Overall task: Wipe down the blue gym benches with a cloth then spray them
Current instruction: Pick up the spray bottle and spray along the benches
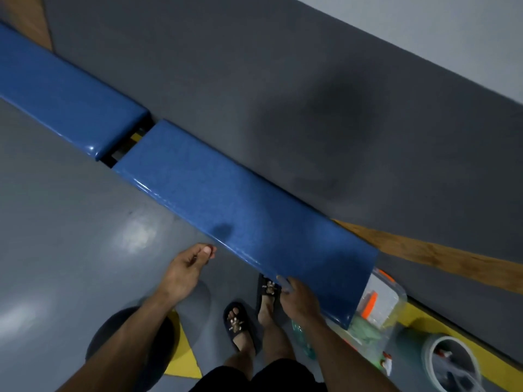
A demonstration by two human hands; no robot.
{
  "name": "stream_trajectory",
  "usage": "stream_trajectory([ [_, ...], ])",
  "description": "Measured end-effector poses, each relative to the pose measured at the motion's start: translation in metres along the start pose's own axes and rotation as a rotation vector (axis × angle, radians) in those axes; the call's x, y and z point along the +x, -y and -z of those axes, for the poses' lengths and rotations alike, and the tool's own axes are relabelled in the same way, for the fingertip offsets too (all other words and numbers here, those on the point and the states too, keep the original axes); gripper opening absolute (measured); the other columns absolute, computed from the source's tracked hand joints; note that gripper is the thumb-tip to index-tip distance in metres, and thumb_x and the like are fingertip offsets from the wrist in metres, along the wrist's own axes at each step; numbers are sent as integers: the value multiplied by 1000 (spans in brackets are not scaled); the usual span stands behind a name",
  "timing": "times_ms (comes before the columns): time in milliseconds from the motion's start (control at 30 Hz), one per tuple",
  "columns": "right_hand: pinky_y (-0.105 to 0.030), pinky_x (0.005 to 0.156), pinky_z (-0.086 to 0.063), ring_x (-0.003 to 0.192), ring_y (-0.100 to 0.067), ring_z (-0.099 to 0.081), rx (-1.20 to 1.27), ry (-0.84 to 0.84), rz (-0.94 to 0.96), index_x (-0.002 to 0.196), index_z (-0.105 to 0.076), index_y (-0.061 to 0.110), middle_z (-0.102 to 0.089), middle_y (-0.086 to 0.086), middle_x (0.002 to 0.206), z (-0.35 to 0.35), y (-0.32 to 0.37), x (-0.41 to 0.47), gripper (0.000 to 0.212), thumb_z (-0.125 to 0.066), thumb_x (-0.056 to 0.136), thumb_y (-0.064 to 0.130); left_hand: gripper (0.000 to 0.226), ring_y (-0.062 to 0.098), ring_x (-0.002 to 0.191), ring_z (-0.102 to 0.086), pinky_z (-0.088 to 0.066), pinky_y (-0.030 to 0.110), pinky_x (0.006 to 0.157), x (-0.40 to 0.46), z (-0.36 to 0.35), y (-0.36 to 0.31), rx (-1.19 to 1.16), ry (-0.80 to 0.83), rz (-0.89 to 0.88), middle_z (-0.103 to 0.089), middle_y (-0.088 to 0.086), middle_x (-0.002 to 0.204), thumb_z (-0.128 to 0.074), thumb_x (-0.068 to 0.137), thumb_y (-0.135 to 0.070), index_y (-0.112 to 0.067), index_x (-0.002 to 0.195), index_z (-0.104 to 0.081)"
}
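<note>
While both benches [226, 199] look unwiped, I see my left hand [186, 267] and right hand [297, 298] loosely curled, holding nothing.

- My left hand [185, 274] is bare: no glove, ring or watch, and no sleeve showing on the forearm.
- My right hand [300, 299] is just as bare, forearm uncovered too.
- I wear dark shorts [263, 376], seen at the bottom edge.
- On my feet are dark open-toed slide sandals [239, 325], each strap bearing a small pale, metallic-looking ornament.
</note>
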State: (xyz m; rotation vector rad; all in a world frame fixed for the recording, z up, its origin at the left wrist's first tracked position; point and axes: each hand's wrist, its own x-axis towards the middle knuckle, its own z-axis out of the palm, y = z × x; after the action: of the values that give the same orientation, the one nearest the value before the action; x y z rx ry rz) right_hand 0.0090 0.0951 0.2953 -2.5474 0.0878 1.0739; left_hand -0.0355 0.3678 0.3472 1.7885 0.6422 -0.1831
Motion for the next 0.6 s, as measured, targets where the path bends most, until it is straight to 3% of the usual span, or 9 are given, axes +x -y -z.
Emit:
stream_trajectory([
  [100,-35,93,-44,117,-30,-55,8,-24,-6,128,-58,20,-60,-7,128,14,7,18,34,-50,96,27,23,0,83,-64,-47,10,71,9,8,-6,22,-22,16,-72,-11,95,-49,99,-33,-32,92,-71],
  [233,-33,75,-46,102,-29,-62,108,-111,-13,107,-61,17,-67,-5,114,53,14,51,17,-54,93,21,21,-2,84,-65,-50,22,76,27,14,-21,64,-41,20,-72,-13,94,-47,97,-40,-38,93,-67],
  [367,-35,68,-50,83,-26,-63,187,-179,12,99,-61,16,-70,-3,103,103,22,88,12,-54,89,13,26,-2,86,-66,-49,21,76,46,10,-45,39,-52,32,-72,-18,94,-47,92,-46,-34,93,-70],
  [500,-31,64,-35,71,-20,-47,95,-231,30,90,-53,19,-61,-1,92,137,33,118,5,-51,94,20,35,-3,86,-67,-48,27,79,66,5,-61,12,-74,38,-73,-17,95,-47,87,-52,-28,97,-71],
  [600,-32,65,-34,71,-22,-47,43,-227,52,93,-55,18,-56,0,89,141,37,129,6,-50,94,21,34,0,85,-67,-49,28,79,75,4,-62,7,-89,41,-73,-14,95,-47,89,-51,-29,98,-71],
])
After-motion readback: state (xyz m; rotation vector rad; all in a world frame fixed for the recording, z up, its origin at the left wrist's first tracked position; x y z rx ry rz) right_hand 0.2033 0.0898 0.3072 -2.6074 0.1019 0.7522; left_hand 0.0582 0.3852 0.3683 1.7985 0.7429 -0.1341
